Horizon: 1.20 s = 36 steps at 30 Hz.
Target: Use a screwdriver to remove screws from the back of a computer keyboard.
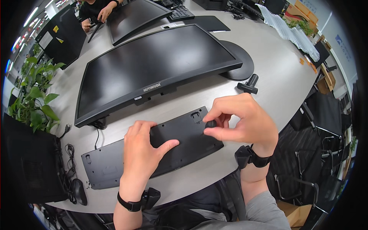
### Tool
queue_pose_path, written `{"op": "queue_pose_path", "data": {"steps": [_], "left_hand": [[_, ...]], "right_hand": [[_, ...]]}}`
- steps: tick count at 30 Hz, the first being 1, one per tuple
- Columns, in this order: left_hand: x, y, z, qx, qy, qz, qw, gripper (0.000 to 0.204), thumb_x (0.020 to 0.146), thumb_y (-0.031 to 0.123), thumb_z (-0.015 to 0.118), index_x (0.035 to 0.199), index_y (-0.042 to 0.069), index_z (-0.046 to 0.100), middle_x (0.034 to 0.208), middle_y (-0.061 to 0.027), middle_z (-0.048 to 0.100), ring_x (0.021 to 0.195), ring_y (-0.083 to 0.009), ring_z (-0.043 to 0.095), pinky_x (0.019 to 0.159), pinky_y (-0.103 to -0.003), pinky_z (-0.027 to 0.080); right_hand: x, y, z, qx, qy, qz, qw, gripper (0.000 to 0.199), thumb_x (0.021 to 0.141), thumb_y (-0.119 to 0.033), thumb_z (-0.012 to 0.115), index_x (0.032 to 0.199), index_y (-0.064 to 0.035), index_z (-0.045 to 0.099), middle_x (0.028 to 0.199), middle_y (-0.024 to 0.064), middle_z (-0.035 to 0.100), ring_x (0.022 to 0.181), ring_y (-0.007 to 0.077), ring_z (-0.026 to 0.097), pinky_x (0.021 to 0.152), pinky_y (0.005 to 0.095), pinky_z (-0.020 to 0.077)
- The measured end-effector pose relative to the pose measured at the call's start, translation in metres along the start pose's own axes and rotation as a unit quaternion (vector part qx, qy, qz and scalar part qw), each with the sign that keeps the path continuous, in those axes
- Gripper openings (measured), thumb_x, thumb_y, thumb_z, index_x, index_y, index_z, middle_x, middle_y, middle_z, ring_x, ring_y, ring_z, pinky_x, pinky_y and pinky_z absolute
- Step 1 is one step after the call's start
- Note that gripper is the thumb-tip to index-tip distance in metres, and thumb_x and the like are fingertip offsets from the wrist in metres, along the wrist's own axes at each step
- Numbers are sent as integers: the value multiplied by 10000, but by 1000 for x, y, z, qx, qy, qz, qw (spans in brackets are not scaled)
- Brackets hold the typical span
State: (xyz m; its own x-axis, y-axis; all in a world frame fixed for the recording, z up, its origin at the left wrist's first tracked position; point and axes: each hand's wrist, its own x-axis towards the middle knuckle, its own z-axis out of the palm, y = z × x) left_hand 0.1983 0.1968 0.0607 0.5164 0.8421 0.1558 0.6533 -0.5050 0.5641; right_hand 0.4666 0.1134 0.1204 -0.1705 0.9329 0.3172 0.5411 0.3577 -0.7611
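Observation:
A black keyboard lies upside down on the table, its underside with screw holes and fold-out feet facing up. My left hand rests flat across its middle, thumb stretched out to the right and fingers toward the far edge. Over the keyboard's right end, my right hand is closed in a pinch, thumb and forefinger on a small black knob-like piece. Whether that piece touches the keyboard I cannot tell; the rest of it is hidden. Past my right hand lies a black T-shaped part.
A large black monitor tilts across the table beyond the keyboard. At left are a mouse, coiled cables and a leafy plant. Another person's hand works at the far left. Bubble wrap lies far right.

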Motion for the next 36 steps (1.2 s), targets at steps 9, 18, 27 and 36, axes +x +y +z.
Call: {"op": "queue_pose_path", "data": {"steps": [9, 18, 27, 36], "left_hand": [[-8, 34, 15, -115, -1, 182, 977, 546, 760, 111, 940, 1238, 41, 686, 1310, -133, 647, 1216, -374, 616, 1036, -461, 526], [-4, 59, 52, -216, 1, 198, 956, 527, 823, 132, 917, 1256, -3, 646, 1207, -164, 671, 1139, -376, 650, 971, -451, 547], [4, 55, 75, -321, 63, 181, 928, 140, 923, 32, 785, 1027, -26, 711, 922, -157, 715, 813, -308, 724, 753, -369, 558], [7, 49, 68, -344, 9, 147, 927, 141, 1000, 101, 742, 1091, -4, 756, 839, -196, 740, 729, -301, 730, 713, -361, 544]], "right_hand": [[-24, 1, 8, -9, 94, 27, 995, 167, 903, -87, 849, 981, 21, 748, 756, 50, 692, 658, 114, 653, 586, 262, 522], [-30, -10, 31, -89, 170, 22, 981, 236, 911, -117, 855, 896, 16, 660, 723, 81, 710, 613, 129, 657, 589, 276, 529], [-25, -17, 37, -198, 167, -5, 966, 294, 895, -250, 816, 897, -25, 628, 732, 150, 696, 686, 338, 713, 614, 410, 545], [-18, -31, 25, -195, 69, -1, 978, 221, 980, -117, 718, 1170, -4, 713, 952, 179, 746, 848, 337, 744, 760, 404, 587]]}}
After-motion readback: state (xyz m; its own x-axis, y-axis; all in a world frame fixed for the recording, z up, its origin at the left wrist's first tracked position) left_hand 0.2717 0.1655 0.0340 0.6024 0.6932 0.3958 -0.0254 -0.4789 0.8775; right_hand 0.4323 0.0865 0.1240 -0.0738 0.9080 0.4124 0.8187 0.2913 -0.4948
